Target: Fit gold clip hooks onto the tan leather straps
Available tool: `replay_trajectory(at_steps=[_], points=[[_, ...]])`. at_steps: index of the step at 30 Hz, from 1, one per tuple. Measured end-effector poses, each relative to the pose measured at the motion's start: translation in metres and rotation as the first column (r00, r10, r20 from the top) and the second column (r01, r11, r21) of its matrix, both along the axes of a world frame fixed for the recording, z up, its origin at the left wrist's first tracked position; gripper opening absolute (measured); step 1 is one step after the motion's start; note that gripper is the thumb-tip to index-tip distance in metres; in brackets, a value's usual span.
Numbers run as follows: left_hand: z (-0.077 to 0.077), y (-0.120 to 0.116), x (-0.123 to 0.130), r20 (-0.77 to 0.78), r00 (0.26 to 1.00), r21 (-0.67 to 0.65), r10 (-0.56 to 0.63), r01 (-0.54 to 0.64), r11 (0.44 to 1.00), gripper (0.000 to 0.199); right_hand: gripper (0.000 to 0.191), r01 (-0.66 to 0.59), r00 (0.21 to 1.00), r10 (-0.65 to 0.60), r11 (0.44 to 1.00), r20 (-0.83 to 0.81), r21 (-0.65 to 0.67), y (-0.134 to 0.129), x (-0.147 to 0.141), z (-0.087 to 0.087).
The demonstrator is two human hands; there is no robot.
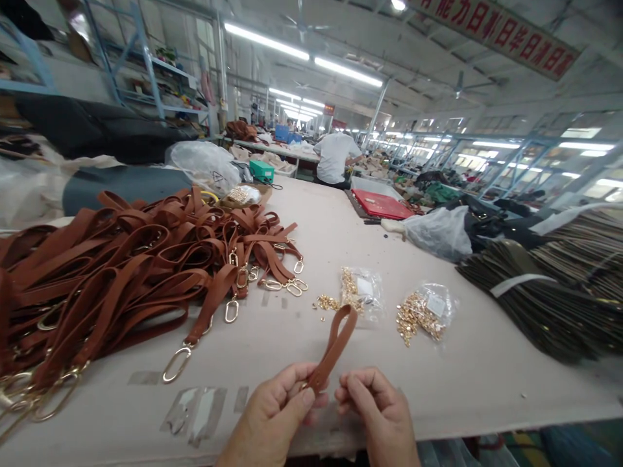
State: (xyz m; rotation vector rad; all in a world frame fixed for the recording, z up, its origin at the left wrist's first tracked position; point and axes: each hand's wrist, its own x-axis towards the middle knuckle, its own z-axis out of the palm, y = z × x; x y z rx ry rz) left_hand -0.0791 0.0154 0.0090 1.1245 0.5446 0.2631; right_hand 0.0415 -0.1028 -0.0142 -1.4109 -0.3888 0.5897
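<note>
Strap (341,334), brown and bent into a loop, slants up and away from the left hand (282,412), which is closed on its lower end between thumb and fingers. The loop stands above the table (272,350), near its front edge. Just beside it, the right hand (377,408) is nearly closed, thumb against curled fingers (whether something small sits in that pinch, I cannot tell), and it is apart from the strap.

Beyond the loop lie loose studs (328,301), gold, beside a clear bag (372,288) with more of them; a second bag (440,301) lies to its right, gold pieces at its left side. A large brown pile (156,259) of straps covers the table's left side, gold rings (176,364) at many ends. Tape (195,412) is stuck to the tabletop near the left hand. To the right is a dark stack (540,298) with a pale band; farther back are a red tray (382,203), a green box (261,170) and a person (333,157) in a light shirt.
</note>
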Motion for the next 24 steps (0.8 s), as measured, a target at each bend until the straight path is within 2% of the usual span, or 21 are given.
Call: replay_trajectory(at_steps=[4,10,15,21,24], points=[[0.005,-0.005,0.004,0.023,0.997,0.070,-0.074,0.072,0.995,0.033,0.033,0.071,0.996,-0.063,0.990,-0.068,0.120,-0.001,-0.020,0.007],[0.003,-0.013,0.009,0.049,0.991,0.154,-0.123,0.114,0.982,0.029,0.036,0.047,0.996,-0.046,0.999,-0.083,0.011,-0.005,-0.026,0.001],[-0.003,-0.018,0.010,0.055,0.991,0.172,-0.121,0.110,0.979,0.031,0.034,0.100,0.994,-0.099,0.994,0.037,-0.041,-0.009,-0.027,-0.003],[0.000,-0.018,0.009,0.052,0.987,0.279,-0.149,0.129,0.952,0.029,0.031,0.095,0.988,-0.083,0.992,0.131,-0.088,-0.014,-0.028,-0.008],[0.002,-0.017,0.008,0.044,0.981,0.287,-0.190,0.170,0.943,0.029,0.030,0.076,0.971,-0.054,0.993,0.231,-0.088,-0.017,-0.027,-0.013]])
